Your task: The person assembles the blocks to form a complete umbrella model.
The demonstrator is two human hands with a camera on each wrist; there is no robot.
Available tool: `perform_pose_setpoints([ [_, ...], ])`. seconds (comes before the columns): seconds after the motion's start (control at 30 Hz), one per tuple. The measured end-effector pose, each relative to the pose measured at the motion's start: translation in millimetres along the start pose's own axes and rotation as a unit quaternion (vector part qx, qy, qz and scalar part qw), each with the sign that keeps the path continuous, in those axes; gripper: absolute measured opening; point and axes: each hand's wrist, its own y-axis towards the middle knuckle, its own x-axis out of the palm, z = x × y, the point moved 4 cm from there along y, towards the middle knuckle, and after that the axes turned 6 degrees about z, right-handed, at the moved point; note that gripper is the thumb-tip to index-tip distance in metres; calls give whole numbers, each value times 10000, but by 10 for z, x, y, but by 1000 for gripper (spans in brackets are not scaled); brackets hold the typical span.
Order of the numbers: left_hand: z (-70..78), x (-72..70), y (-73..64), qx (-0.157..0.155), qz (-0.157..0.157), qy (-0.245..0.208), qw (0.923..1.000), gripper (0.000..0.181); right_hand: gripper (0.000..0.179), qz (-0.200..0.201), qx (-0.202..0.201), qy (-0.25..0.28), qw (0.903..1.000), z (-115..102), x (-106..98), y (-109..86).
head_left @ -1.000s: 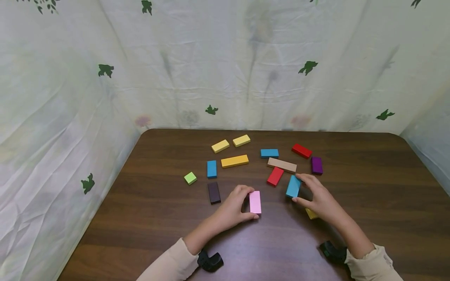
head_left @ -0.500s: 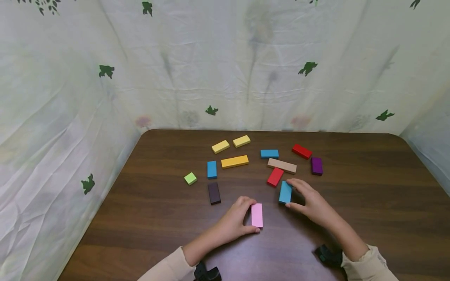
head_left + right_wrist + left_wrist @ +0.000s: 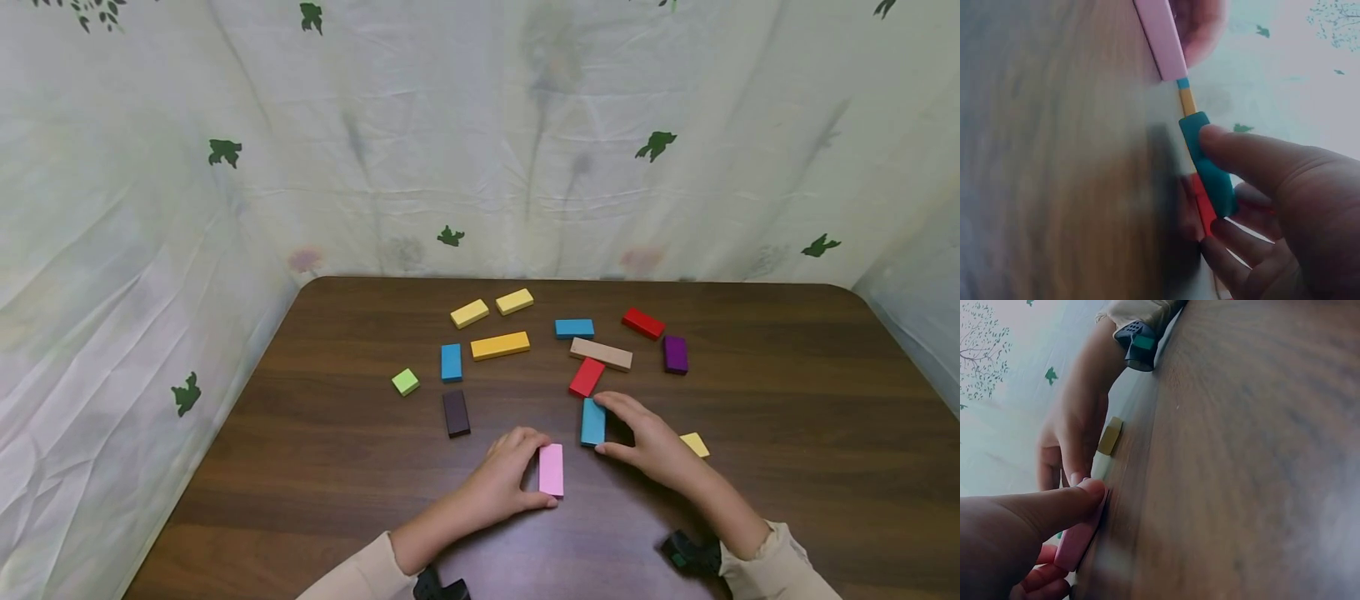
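My left hand (image 3: pixel 510 477) pinches a pink block (image 3: pixel 551 471) by its two short ends, thumb at the near end and fingers at the far end. In the left wrist view the pink block (image 3: pixel 1079 540) is close over the tabletop. To its right, my right hand (image 3: pixel 648 437) grips a blue block (image 3: pixel 593 422) the same way; the right wrist view shows the thumb on this blue block (image 3: pixel 1210 165). The two blocks stand apart, the blue one a little farther back. Just behind the blue block lies a red block (image 3: pixel 587 377), its near end close to the blue one.
Behind are a tan block (image 3: pixel 602 354), a blue block (image 3: pixel 574 329), a red block (image 3: pixel 642 322) and a purple block (image 3: pixel 676 355). On the left lie a dark block (image 3: pixel 456 414), a green block (image 3: pixel 406 382) and several yellow ones. Another yellow block (image 3: pixel 694 444) is beside the right forearm.
My right hand has carried the blue block left and nearer to me, straightening it. My left hand has brought the pink block nearer to me and slightly right.
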Motion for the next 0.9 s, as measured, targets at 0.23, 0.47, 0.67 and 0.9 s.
perform_pose_setpoints([
  [0.23, 22, 9, -16, 36, 16, 103, 9999, 69, 65, -134, 166, 8, 9998, -28, 44, 28],
  [0.47, 30, 8, -27, 167, 122, 86, 9997, 72, 66, -175, 136, 21, 9998, -31, 92, 57],
  [0.67, -20, -12, -21, 130, -1, -123, 9998, 66, 65, -268, 93, 15, 9996, -51, 131, 97],
  [0.9, -74, -55, -13, -30, -184, -246, 9995, 56, 65, -296, 145, 3, 9995, -61, 167, 138],
])
